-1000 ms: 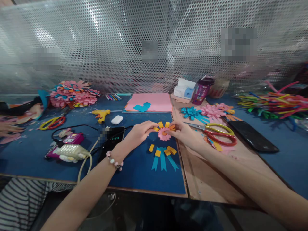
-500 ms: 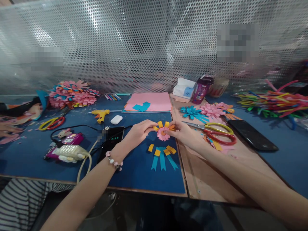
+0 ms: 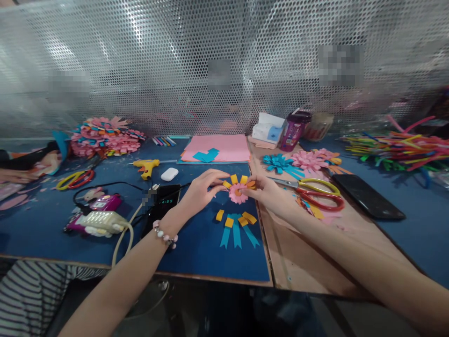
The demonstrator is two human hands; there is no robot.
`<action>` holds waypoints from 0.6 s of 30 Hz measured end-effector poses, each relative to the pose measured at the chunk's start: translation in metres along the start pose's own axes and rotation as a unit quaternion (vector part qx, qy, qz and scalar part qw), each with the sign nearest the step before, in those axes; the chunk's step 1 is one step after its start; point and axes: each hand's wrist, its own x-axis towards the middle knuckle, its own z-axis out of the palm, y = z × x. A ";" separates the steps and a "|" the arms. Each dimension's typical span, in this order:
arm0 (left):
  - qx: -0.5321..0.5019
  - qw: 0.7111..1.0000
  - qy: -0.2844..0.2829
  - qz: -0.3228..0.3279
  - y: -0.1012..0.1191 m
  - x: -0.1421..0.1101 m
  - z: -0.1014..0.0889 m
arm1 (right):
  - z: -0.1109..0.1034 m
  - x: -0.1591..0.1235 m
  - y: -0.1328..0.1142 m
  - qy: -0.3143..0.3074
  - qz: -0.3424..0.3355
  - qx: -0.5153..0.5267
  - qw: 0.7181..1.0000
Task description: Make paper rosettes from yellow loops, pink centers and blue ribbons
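A small paper flower [image 3: 238, 192] with a pink centre and yellow looped petals is held between my two hands above the blue tabletop. My left hand [image 3: 204, 188] closes thumb and fingers around a yellow petal at its left edge. At the flower's right side, my right hand [image 3: 265, 189] pinches it, the thumb lying over the pink part. Just below lie several loose yellow paper strips [image 3: 249, 218] and blue paper ribbons [image 3: 236, 234] with notched ends. The flower's underside is hidden.
Scissors [image 3: 321, 194] and a phone [image 3: 368, 196] lie to the right, near finished paper flowers [image 3: 308, 160]. To the left are a yellow glue gun [image 3: 146, 168], a white earbud case [image 3: 170, 174] and a corded power strip [image 3: 105, 222]. A co-worker's hand [image 3: 49, 163] is at far left.
My left index finger has lifted slightly and spread from the thumb at the petal. The flower has shifted up a little. The co-worker's hand at far left has moved.
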 end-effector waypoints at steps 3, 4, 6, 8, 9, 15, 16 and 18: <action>-0.079 0.995 0.015 -0.059 -0.001 0.003 -0.001 | 0.000 0.001 0.003 0.008 -0.010 0.014 1.000; -0.101 0.992 0.023 -0.078 -0.002 0.003 -0.001 | 0.000 0.001 0.003 0.012 -0.013 0.018 1.000; -0.139 0.982 0.031 -0.124 -0.002 0.004 -0.001 | 0.002 -0.001 0.002 0.017 -0.013 0.029 0.999; -0.177 0.968 0.023 -0.179 -0.002 0.003 0.002 | 0.003 -0.003 -0.003 0.022 -0.010 0.040 0.999; -0.194 0.960 0.013 -0.202 -0.002 0.002 0.003 | 0.004 -0.004 -0.005 0.022 -0.010 0.044 0.999; -0.231 0.947 -0.003 -0.225 0.004 0.002 0.019 | 0.008 -0.007 -0.012 0.042 -0.017 -0.003 0.999; -0.231 0.947 0.001 -0.224 0.005 0.002 0.021 | 0.009 -0.006 -0.011 0.045 -0.020 -0.008 0.999; -0.234 0.946 0.011 -0.226 0.005 0.003 0.025 | 0.010 -0.006 -0.007 0.046 -0.028 -0.012 0.998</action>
